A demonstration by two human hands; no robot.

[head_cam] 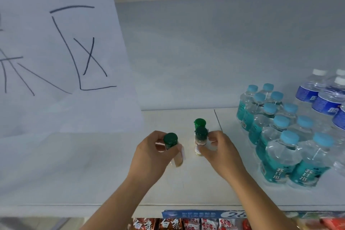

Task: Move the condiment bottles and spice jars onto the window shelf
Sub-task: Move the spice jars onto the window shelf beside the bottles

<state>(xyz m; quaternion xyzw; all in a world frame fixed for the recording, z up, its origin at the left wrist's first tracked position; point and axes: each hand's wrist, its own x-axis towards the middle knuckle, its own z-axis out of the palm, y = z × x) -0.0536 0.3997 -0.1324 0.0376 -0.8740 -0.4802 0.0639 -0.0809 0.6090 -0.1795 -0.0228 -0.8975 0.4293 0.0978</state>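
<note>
Three small spice jars with green caps are over the white shelf. My left hand grips one jar, which leans to the right with its base at the shelf surface. My right hand pinches a second jar that stands upright on the shelf. A third jar stands right behind that one; only its green cap shows, and neither hand touches it.
A shrink-wrapped pack of teal-labelled water bottles with blue caps fills the shelf's right side, with blue-labelled bottles behind. A large white paper sign with handwritten characters hangs at left. Packaged snacks sit on the shelf below.
</note>
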